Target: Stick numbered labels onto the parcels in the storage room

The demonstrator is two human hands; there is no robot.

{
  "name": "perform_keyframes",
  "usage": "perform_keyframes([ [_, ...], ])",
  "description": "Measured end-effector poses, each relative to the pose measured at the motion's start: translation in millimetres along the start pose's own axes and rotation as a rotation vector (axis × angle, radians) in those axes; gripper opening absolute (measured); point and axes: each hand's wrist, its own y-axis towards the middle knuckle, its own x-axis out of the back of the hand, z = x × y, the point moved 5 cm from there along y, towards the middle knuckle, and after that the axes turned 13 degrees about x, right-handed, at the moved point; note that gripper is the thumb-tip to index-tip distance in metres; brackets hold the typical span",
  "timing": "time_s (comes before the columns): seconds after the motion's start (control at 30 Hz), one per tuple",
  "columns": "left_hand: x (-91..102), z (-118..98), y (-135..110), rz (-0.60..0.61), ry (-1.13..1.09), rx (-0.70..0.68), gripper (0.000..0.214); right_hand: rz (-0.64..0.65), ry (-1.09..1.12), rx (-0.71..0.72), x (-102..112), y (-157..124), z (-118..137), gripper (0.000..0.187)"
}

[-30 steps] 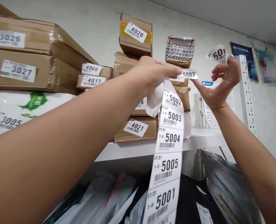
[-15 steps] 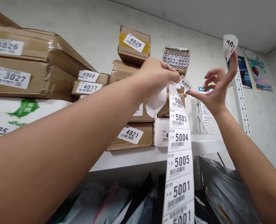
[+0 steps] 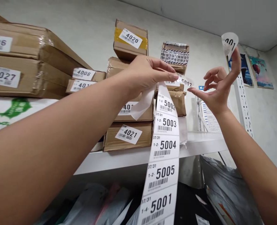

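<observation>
My left hand (image 3: 150,73) reaches in from the left, thumb and fingers closed in a pinch at the top of a long strip of white barcode labels (image 3: 165,145). The strip hangs down past the shelf, showing large numbers such as 5004 and 5005; a blank-sided end curls beneath the palm. My right hand (image 3: 219,86) is raised with fingers spread. On its index fingertip sticks a single curled label (image 3: 229,43). Another label, 5003 (image 3: 185,81), lies between my left fingertips and right thumb; which one holds it I cannot tell.
Numbered cardboard boxes (image 3: 129,134) are stacked on a white shelf (image 3: 119,159). Larger boxes (image 3: 23,75) and a white package (image 3: 35,107) stand at left. Grey plastic parcels (image 3: 225,184) lie below. A perforated metal post (image 3: 244,106) rises at right, near wall pictures (image 3: 261,72).
My left hand has shifted left, away from my right hand, and the label strip has swung left with it. The boxes also sit slightly further left in view.
</observation>
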Motion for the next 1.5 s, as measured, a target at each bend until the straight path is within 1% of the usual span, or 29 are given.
perform_keyframes([
  [0.07,4.0,5,2,-0.015,-0.005,0.005,0.022,-0.016,-0.016,0.022,0,-2,0,0.128],
  [0.13,5.5,10,2,-0.028,-0.014,0.040,0.020,-0.027,-0.045,0.065,-1,-6,0,0.124],
  [0.2,4.1,14,1,-0.030,-0.026,0.102,0.019,-0.030,-0.086,0.115,-3,-10,0,0.123],
  [0.3,-0.6,17,-2,-0.022,-0.024,0.171,0.027,-0.005,-0.127,0.171,-9,-14,0,0.124],
  [0.4,-3.0,17,-3,-0.047,0.019,0.161,0.029,0.036,-0.159,0.213,-13,-17,1,0.123],
  [0.5,-3.7,17,-5,-0.082,0.060,0.145,0.022,0.051,-0.193,0.235,-15,-18,4,0.122],
  [0.6,-5.0,18,-8,-0.092,0.070,0.151,0.015,0.061,-0.173,0.187,-16,-17,7,0.124],
  [0.73,-6.3,18,-8,-0.081,0.093,0.094,0.012,0.075,-0.056,0.052,-17,-14,7,0.138],
  [0.8,-6.6,18,-7,-0.061,0.094,0.079,0.011,0.079,0.000,0.019,-18,-12,7,0.142],
  [1.0,-7.9,20,-8,-0.046,0.081,0.101,0.010,0.086,0.069,0.004,-14,-8,3,0.140],
  [1.13,-11.7,17,-13,-0.046,0.071,0.104,0.009,0.062,0.068,0.025,-8,-10,0,0.148],
  [1.2,-9.2,14,-15,-0.082,0.033,0.098,0.008,0.036,0.081,0.026,-5,-12,-3,0.149],
  [1.27,-1.8,10,-13,-0.159,-0.026,0.091,0.008,0.002,0.093,-0.009,-3,-12,-7,0.141],
  [1.3,2.4,7,-10,-0.197,-0.054,0.074,0.009,-0.017,0.099,-0.046,-4,-11,-11,0.132],
  [1.37,9.1,-1,0,-0.241,-0.103,-0.014,0.013,-0.053,0.120,-0.150,-10,-5,-22,0.113],
  [1.43,11.2,-10,14,-0.232,-0.132,-0.144,0.017,-0.074,0.154,-0.248,-22,7,-37,0.102],
  [1.47,11.2,-14,22,-0.229,-0.136,-0.188,0.017,-0.077,0.169,-0.280,-31,15,-45,0.099],
  [1.5,10.8,-15,31,-0.236,-0.126,-0.203,0.018,-0.077,0.178,-0.298,-40,23,-55,0.098],
])
